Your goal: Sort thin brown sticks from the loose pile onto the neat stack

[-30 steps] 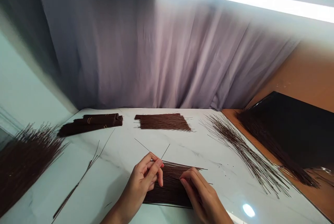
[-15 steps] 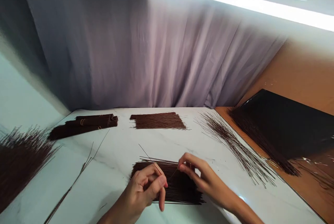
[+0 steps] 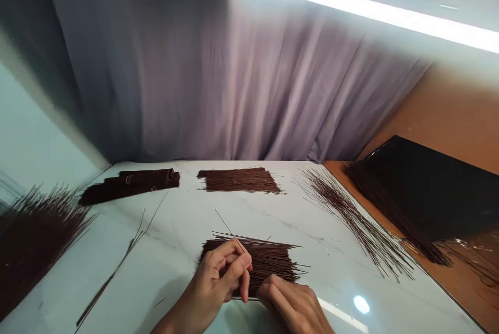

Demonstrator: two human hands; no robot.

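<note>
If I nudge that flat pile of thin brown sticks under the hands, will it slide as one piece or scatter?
Probably scatter: the pile of sticks lies loose and unbound, with strays poking out. Each stick looks hair-thin, so likely light and easily snapped. The left hand pinches one that stays straight, suggesting some stiffness.

A single head-worn camera is looking forward and down from the person's own position, facing a white marble table and the grey curtain hanging behind it. It is sitting close above the near edge, so both hands are entering from the bottom of the frame. The view is reaching as far as the ceiling light strip. No second view is sharing the scene.
</note>
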